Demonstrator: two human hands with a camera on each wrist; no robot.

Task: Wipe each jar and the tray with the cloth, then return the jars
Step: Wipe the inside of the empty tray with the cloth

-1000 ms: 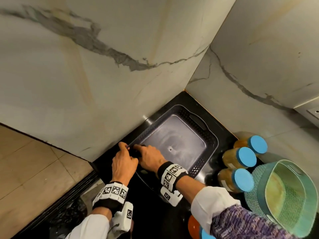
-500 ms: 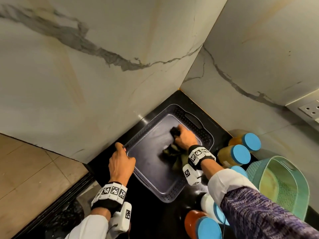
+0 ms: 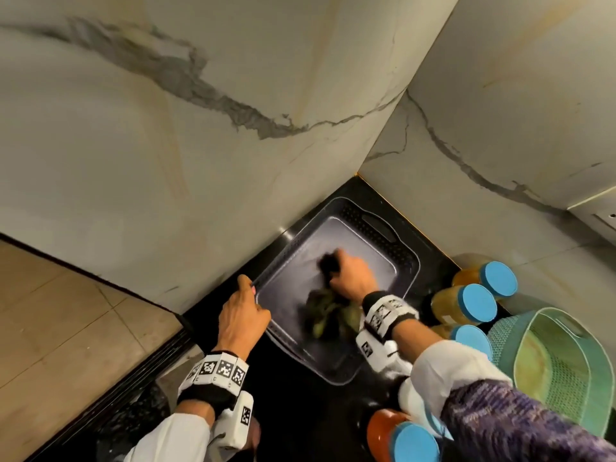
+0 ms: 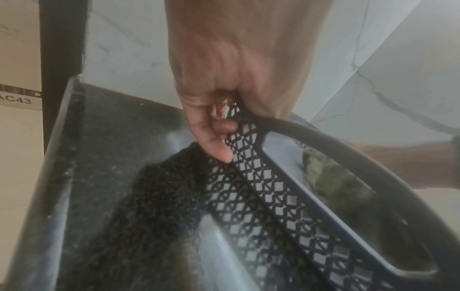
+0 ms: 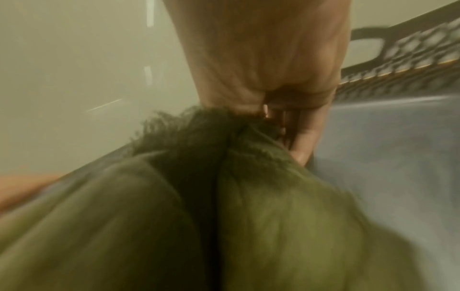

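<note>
Olive-green cloth (image 3: 328, 315) lies bunched on the floor of the dark perforated tray (image 3: 405, 261), which sits on the black table (image 3: 293, 405) in the corner of two marble walls (image 3: 206, 105). The right hand (image 3: 350, 278) is closed around the cloth and presses it onto the tray floor. The left hand (image 3: 241, 311) grips the near-left tray rim, fingers curled through the lattice wall. Blue-lidded jars (image 3: 476, 306) stand on the table just right of the tray, beside a green basket (image 3: 566, 368).
</note>
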